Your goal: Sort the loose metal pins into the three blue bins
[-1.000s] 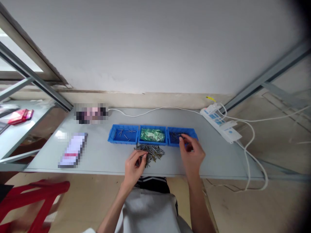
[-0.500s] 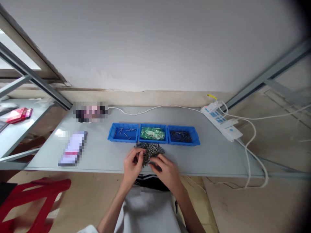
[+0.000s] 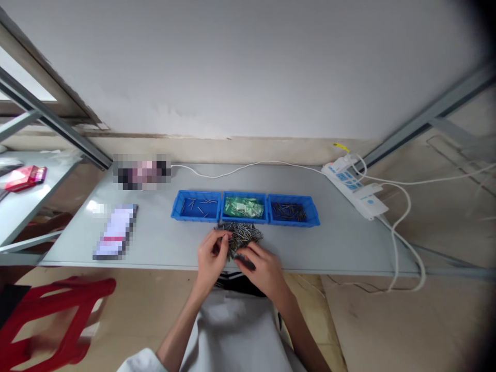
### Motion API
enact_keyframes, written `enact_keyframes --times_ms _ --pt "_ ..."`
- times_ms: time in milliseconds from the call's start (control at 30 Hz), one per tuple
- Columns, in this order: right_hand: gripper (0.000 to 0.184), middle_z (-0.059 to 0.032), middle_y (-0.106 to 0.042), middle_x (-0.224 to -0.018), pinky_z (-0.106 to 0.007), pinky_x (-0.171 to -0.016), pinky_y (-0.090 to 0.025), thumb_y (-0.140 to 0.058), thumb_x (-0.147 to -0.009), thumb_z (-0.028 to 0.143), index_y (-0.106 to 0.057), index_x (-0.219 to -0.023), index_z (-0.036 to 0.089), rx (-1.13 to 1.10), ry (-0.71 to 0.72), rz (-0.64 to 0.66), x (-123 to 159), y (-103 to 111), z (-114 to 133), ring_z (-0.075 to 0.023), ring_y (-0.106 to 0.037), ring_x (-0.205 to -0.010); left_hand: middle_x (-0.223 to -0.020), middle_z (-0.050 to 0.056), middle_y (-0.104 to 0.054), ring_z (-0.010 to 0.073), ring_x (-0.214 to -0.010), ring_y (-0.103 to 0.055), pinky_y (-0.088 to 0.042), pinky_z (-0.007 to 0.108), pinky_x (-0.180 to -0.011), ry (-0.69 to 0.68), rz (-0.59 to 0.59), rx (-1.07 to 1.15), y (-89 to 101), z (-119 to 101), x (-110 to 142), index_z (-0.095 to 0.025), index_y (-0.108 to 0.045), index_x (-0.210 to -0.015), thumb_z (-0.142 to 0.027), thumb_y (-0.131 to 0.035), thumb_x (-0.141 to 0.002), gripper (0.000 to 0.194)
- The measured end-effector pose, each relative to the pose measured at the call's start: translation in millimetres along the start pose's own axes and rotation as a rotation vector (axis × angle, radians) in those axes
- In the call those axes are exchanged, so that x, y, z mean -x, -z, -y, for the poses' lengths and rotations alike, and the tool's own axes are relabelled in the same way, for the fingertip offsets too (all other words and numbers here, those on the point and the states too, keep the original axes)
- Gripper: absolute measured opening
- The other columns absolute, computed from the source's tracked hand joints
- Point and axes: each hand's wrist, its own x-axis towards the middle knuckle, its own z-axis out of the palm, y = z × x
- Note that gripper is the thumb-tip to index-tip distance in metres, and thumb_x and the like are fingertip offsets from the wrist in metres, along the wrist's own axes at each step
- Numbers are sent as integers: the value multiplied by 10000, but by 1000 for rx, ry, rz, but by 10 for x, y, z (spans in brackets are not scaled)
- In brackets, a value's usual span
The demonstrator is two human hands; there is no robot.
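Dozens of slim metal fasteners [image 3: 245, 233], screws or nails by their look, are lying in a loose heap on the grey table [image 3: 329, 248], just in front of the middle blue bin [image 3: 244, 220]. The left hand [image 3: 211, 253] is resting at the heap's left edge, thumb and forefinger bending close together; the right hand [image 3: 264, 266] is curving over the near right edge, fingers bent toward the thumb. Whether either one is pinching a fastener, I cannot tell.

Each piece is probably feeling light, stiff and hard to break, though its thin, smooth-looking shank may be rolling under a loose fingertip. Neighbours are crossing one another, so a careless pull is likely dragging several along. For a sure hold, thumb and forefinger should be closing on a single shank near its middle, avoiding a possibly sharp tip. A few similar pieces [image 3: 191, 204] are lying scattered in the left blue bin [image 3: 196, 217].
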Motion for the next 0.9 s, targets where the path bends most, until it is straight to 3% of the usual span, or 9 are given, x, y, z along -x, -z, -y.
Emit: enact_keyframes --times_ms 367,667,800,900 --pt "112 -38 -744 -917 -283 -732 -577 -684 -1057 282 -780 -1008 255 -30 29 7 46 6 -18 -184 -738 -781 -887 41 -781 157 -695 -654 -496 261 -647 17 -5 -12 2 14 -1 -212 -785 -976 -378 -566 -1103 303" --pt "241 -44 -756 -920 -299 -704 -572 -586 -1123 286 -762 -964 245 -27 52 4 65 40 -41 -186 -742 -762 -878 43 -780 159 -675 -649 -488 262 -628 15 -12 -16 -1 -14 -8 -217 -788 -961 -390 -559 -1100 319" --pt "236 -41 -756 -916 -303 -735 -575 -556 -1143 290 -741 -1002 249 -76 49 -49 60 82 -46 -184 -743 -781 -881 44 -778 158 -678 -652 -486 262 -625 -5 -10 -11 -4 4 -3 -216 -779 -966 -356 -566 -1098 287" --pt "155 -41 -758 -927 -289 -725 -572 -596 -1124 259 -724 -1036 253 -181 15 -164 7 115 -18 -180 -739 -808 -904 52 -781 155 -676 -647 -500 266 -645 -64 36 -9 -6 19 13 -214 -784 -1003 -320 -568 -1097 258"
